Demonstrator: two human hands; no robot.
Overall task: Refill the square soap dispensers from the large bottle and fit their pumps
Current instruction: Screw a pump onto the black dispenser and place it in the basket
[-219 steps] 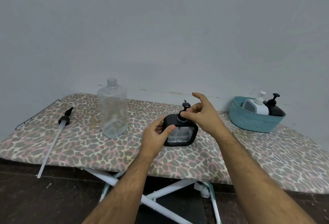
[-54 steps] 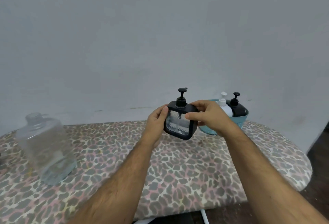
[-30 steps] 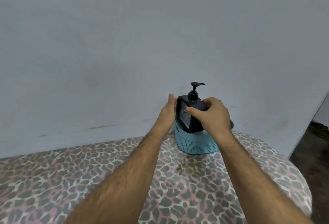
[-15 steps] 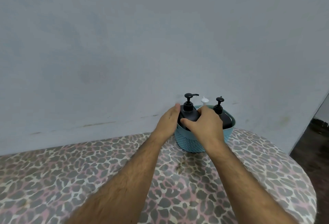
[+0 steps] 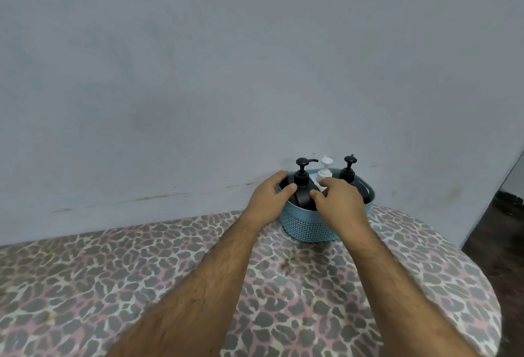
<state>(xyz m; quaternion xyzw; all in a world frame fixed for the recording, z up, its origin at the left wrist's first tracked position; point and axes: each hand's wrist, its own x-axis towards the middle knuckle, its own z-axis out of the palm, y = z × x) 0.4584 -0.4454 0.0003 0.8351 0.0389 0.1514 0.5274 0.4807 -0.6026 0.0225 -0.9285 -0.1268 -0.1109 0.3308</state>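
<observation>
Head view shows the black dispenser (image 5: 302, 196) sitting low in the blue basket (image 5: 309, 225), at the basket's left end. Its black pump (image 5: 301, 171) is on and stands straight up. The basket sits at the far edge of the ironing board (image 5: 283, 285), near the round right end, close to the wall (image 5: 198, 73).

The left hand (image 5: 270, 196) has its fingers curled round the left side of the dispenser, with the thumb on its front. The right hand (image 5: 338, 200) has its fingers bent onto the right side. So each grip looks pressed on the dispenser, but I cannot tell how tight.

Two more dispensers are in the basket. A white pump (image 5: 325, 171) sticks up in the middle, and another black pump (image 5: 348, 169) stands at the right. The right hand hides most of their bodies.

I think this step is putting a filled, capped dispenser away in the basket. It looks nearly done, since the dispenser is already down inside.

Next, both hands should let go softly and lift straight up, so they don't bump the pumps or tip the basket. The big bottle is not in view, so I cannot tell if any dispensers are left to fill.
</observation>
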